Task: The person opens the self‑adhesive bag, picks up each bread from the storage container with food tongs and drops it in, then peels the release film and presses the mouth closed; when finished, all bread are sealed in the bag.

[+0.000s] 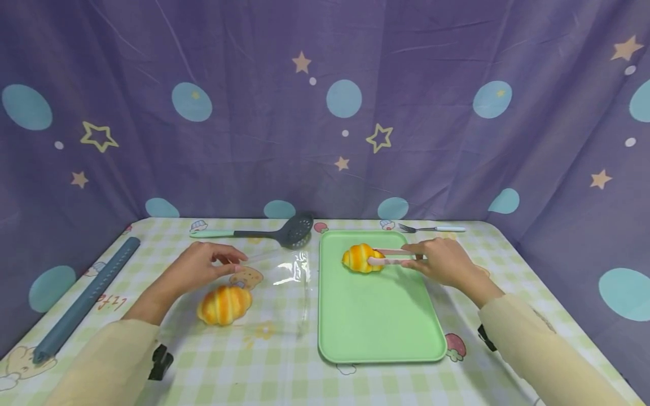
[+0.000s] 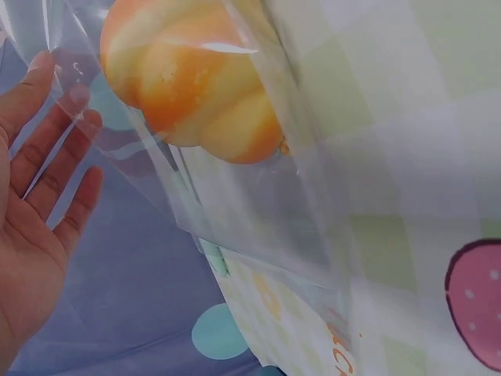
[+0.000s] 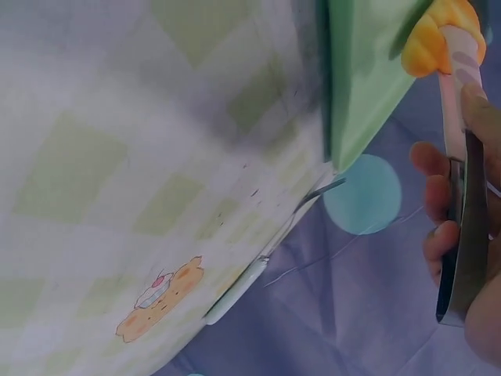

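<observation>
My right hand (image 1: pixel 444 262) grips a pair of tongs (image 3: pixel 463 211) with pink tips and a metal handle. The tips close around a toy croissant (image 1: pixel 359 258) over the back of the green tray (image 1: pixel 381 316). On the left, my left hand (image 1: pixel 210 264) holds the edge of a clear plastic bag (image 1: pixel 291 282), thumb and fingertips at the film. A second toy croissant (image 1: pixel 225 305) lies below that hand, showing through the plastic in the left wrist view.
Behind the bag lies a slotted spoon (image 1: pixel 294 230) with a mint handle. A fork (image 1: pixel 431 229) lies past the tray's back right corner. A long dark blue box (image 1: pixel 88 299) lines the left table edge. A purple curtain (image 1: pixel 325 169) hangs behind the table.
</observation>
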Demonstrator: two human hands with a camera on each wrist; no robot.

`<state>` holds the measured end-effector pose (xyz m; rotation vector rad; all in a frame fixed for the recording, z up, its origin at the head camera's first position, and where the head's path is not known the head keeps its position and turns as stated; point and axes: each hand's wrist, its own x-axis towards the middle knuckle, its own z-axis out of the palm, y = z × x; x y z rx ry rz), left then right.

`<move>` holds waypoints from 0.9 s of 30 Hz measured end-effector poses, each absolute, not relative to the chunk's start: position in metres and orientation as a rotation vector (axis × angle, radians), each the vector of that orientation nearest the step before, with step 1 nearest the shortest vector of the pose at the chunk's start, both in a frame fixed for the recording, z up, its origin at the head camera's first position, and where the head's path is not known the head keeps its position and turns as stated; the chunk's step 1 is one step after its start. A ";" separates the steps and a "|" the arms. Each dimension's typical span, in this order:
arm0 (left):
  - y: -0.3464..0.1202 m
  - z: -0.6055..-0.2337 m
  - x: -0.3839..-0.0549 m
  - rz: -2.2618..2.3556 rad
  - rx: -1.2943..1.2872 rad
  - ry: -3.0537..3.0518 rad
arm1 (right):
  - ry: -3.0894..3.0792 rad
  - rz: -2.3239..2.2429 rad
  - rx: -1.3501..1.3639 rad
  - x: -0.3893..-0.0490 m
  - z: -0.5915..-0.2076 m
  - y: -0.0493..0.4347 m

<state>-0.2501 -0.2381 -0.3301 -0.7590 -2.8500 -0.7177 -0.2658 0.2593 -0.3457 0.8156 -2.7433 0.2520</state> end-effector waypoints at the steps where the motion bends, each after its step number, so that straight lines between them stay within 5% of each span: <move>1: -0.238 -0.330 -0.250 -0.718 -0.756 -2.852 | -2.742 0.255 0.811 -0.264 -0.345 0.259; 27: -0.239 -0.327 -0.250 -0.727 -0.779 -2.845 | -2.505 0.246 0.910 -0.198 -0.323 0.181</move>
